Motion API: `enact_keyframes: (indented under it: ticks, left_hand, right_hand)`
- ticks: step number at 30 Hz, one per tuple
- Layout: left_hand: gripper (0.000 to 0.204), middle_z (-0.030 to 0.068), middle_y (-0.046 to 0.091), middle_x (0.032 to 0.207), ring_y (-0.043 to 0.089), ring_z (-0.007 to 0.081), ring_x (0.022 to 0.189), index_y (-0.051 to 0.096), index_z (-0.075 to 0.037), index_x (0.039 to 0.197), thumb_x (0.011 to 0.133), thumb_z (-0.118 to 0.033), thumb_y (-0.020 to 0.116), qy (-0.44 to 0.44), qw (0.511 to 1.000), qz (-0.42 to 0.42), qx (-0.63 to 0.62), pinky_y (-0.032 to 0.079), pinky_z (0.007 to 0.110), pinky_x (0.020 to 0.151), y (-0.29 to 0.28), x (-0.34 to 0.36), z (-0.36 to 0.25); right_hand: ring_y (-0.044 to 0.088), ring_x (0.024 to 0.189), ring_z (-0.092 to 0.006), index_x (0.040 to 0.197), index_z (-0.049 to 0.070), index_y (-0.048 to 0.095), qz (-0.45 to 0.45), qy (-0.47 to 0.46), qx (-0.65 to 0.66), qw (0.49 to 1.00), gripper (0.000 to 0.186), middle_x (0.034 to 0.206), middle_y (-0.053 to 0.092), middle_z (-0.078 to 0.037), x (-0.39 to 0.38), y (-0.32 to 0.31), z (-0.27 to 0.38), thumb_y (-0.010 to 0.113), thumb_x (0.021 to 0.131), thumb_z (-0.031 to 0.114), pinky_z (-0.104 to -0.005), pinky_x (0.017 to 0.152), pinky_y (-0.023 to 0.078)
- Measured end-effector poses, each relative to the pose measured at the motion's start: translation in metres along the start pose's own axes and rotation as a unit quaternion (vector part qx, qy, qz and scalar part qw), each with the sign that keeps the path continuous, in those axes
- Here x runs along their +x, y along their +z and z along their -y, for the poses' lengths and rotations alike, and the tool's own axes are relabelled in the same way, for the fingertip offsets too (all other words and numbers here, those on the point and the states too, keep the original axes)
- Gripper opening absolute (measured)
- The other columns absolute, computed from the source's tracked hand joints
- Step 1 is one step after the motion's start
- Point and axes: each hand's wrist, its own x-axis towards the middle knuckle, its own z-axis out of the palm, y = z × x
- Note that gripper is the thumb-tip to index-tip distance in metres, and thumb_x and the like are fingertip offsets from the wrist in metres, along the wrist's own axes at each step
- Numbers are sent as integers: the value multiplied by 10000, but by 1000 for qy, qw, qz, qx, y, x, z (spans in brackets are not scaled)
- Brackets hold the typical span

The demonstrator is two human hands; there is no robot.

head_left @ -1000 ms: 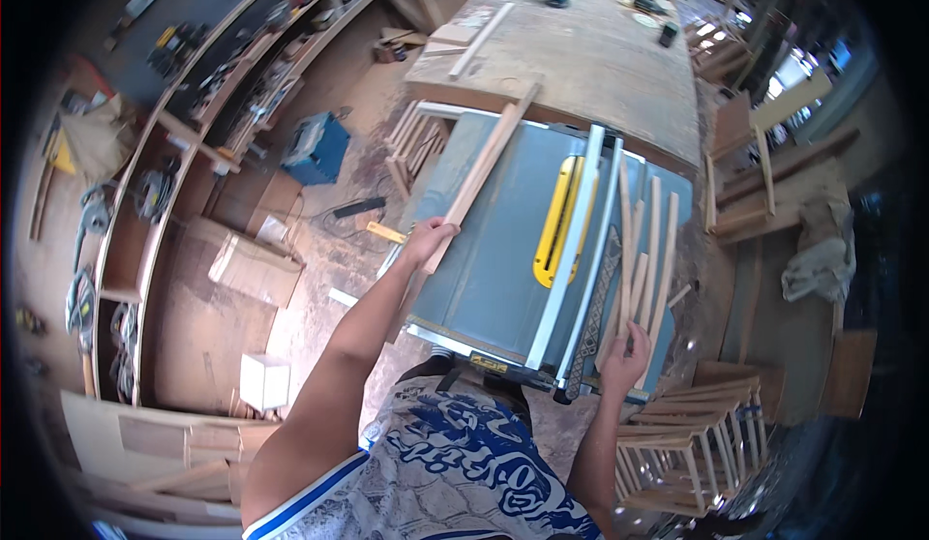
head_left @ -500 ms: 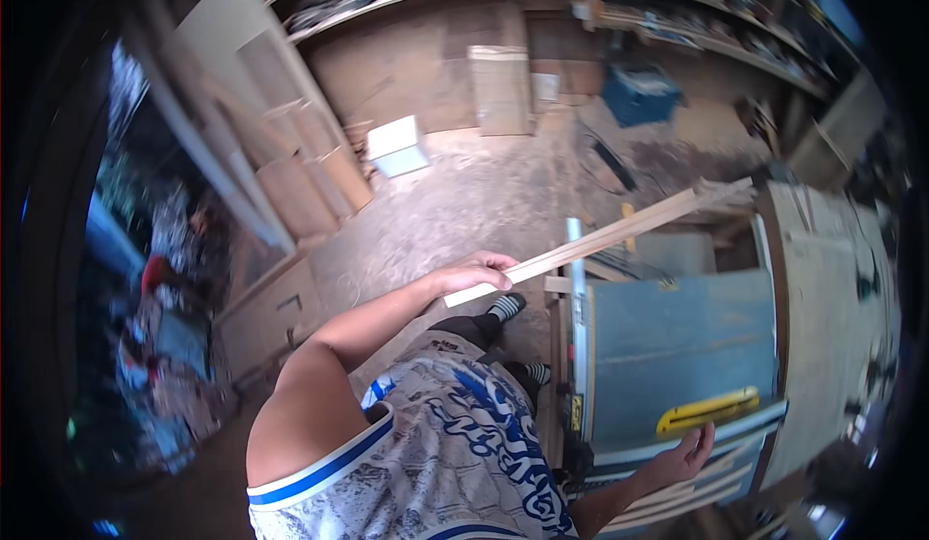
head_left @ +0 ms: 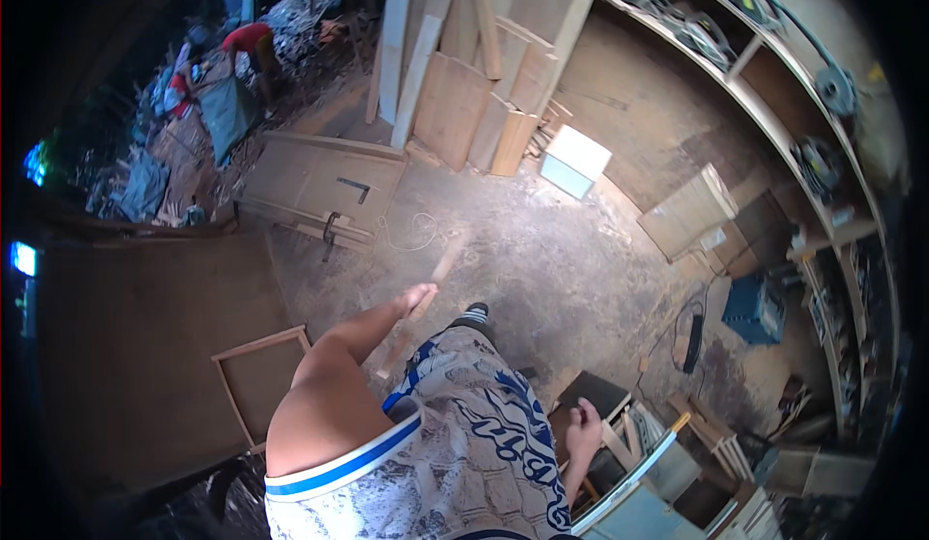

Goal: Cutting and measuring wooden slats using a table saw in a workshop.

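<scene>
Strip swung off saw, left hand gripping

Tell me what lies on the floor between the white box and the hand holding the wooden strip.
Only bare, dusty floor between the white box and the left hand gripping the wooden strip, seen in the head view.

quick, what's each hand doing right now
left hand: closed on a blurred wooden strip.
right hand: empty, fingers loosely curled, hanging above the table saw.
</scene>
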Motion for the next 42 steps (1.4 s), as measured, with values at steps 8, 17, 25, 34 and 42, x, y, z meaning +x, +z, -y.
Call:
enact_keyframes:
  ticks: [8,17,25,34,42]
  left_hand:
    - [619,135,657,1095,660,244,1006,624,-29,1209,863,-539,679,-90,969,-62,-222,575,406,860,-173,80,-97]
    - [841,94,622,1028,647,246,979,544,17,1261,774,-633,759,-55,876,-40,-477,566,410,934,-97,213,-251]
    - [585,84,697,1047,679,225,977,633,-65,1173,865,-551,736,-17,818,-11,-575,563,373,915,-61,308,-482]
    - [672,63,674,1103,665,191,1054,632,-71,1232,847,-607,755,79,772,2,-631,570,349,941,-128,353,-841]
    - [831,143,567,1307,603,312,1186,605,-62,1251,827,-774,666,56,735,30,-676,601,523,879,-225,501,-992]
  right_hand:
    - [642,1190,-383,1362,103,634,350,-248,-68,901,480,1276,666,-230,177,157,329,713,920,273,-425,1007,506]
    - [691,1044,-312,1318,56,649,319,-413,-30,852,435,1246,675,-164,291,254,475,713,926,233,-397,888,550]
    - [748,875,-335,1085,36,748,229,-373,50,898,275,1068,737,-196,492,256,584,699,818,-12,-376,786,594]
    - [729,788,-210,932,-14,732,119,-536,84,831,168,931,762,-158,721,238,824,660,803,-94,-310,726,563]
    - [675,883,-126,1121,64,731,182,-519,43,834,153,979,746,-109,925,359,1015,656,990,90,-278,792,526]
